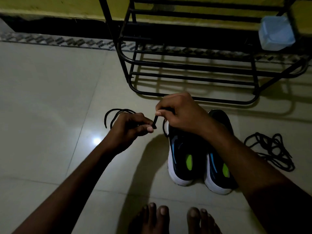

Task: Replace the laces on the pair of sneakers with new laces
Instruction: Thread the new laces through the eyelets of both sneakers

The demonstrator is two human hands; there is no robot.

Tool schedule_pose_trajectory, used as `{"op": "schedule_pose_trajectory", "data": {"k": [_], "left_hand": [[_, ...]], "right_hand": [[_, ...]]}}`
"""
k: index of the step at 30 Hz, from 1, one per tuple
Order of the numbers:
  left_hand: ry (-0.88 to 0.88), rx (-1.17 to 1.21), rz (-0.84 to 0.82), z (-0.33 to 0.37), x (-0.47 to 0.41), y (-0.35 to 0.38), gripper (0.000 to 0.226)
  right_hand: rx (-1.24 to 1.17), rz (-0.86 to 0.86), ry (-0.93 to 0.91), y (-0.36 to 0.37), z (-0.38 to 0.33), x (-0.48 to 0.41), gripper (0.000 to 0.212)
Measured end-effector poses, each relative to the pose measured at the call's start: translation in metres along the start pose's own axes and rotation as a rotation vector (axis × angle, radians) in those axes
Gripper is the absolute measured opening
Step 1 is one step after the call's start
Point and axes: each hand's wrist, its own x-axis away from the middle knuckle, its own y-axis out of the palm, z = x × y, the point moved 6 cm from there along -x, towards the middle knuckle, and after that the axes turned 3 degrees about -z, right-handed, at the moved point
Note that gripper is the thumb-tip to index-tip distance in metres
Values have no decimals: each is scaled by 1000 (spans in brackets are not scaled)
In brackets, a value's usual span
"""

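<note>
Two dark sneakers with white soles stand side by side on the floor, the left sneaker (181, 159) and the right sneaker (217, 174), heels toward me. My left hand (130, 125) and my right hand (179, 112) both pinch a black lace (155, 122) just above the toe of the left sneaker. The lace's loose loops (114, 114) stick out behind my left hand. A tangled pile of black laces (270, 149) lies on the floor right of the sneakers.
A black metal shoe rack (194, 68) stands just beyond the sneakers, with a pale blue box (276, 32) on its right side. My bare feet (175, 218) are at the bottom edge. A yellow wall step runs along the back.
</note>
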Motion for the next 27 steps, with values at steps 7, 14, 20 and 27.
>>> {"op": "schedule_pose_trajectory", "data": {"k": [7, 14, 20, 27], "left_hand": [[-175, 310, 445, -19, 0, -12, 20], [-208, 1076, 446, -24, -14, -11, 28], [-51, 277, 449, -9, -1, -20, 16], [63, 201, 124, 11, 4, 4, 11]], "right_hand": [[-100, 218, 266, 12, 9, 12, 18], [-139, -195, 282, 76, -8, 29, 34], [-117, -135, 127, 37, -11, 17, 18], [79, 28, 41, -1, 3, -2, 21]]}}
